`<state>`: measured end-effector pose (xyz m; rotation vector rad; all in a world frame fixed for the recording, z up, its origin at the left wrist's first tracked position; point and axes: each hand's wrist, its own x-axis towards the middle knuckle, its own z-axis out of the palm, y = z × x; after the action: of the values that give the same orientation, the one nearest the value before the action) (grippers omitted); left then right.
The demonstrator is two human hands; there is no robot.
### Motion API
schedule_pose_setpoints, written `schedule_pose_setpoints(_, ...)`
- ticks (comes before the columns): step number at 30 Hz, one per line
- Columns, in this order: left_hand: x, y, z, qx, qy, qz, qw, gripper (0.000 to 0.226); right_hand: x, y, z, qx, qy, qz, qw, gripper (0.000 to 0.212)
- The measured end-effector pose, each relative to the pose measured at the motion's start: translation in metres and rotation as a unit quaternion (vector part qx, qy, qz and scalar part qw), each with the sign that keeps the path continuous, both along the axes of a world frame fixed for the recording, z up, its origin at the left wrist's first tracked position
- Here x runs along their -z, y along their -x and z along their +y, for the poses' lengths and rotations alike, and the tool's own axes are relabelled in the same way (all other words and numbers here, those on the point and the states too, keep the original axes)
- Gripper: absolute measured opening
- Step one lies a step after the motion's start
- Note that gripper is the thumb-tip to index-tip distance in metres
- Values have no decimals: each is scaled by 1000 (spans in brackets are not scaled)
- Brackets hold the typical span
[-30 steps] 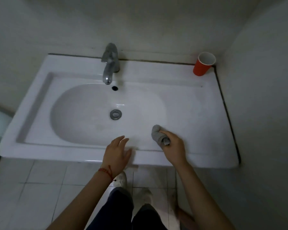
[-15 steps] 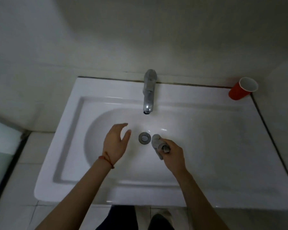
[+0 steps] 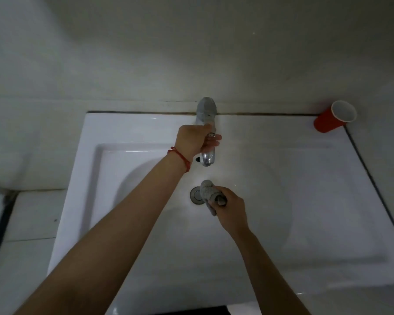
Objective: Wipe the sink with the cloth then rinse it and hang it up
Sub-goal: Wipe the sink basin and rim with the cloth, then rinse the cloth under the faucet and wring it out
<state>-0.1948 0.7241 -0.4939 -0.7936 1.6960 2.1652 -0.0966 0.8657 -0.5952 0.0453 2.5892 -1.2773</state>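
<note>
Left grip (image 3: 195, 139) is curled round the tap (image 3: 206, 123), fingers wrapped over its body above the spout; a red cord circles that wrist. Right grip (image 3: 231, 206) holds the grey cloth (image 3: 210, 194) bunched tight, the wad poking out at 11 o'clock from the fist, low in the bowl of the sink (image 3: 128, 133) just below the spout. Drain (image 3: 195, 194) sits just at 9 o'clock of the cloth. Red cup (image 3: 333, 117) stands at the sink's 1 o'clock corner against the wall.
</note>
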Motion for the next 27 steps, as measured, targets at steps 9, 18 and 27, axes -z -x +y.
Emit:
schedule_pose_setpoints(9,-6,5,5,-41,-46,-8,998,25,1,17,-2,14,30,8,999,31)
schedule_pose_setpoints(18,-14,15,8,-83,-55,4,995,25,4,21,7,8,48,14,999,32)
schedule_pose_setpoints(27,-17,18,11,-75,-47,13,996,24,13,21,10,-8,57,21,998,32)
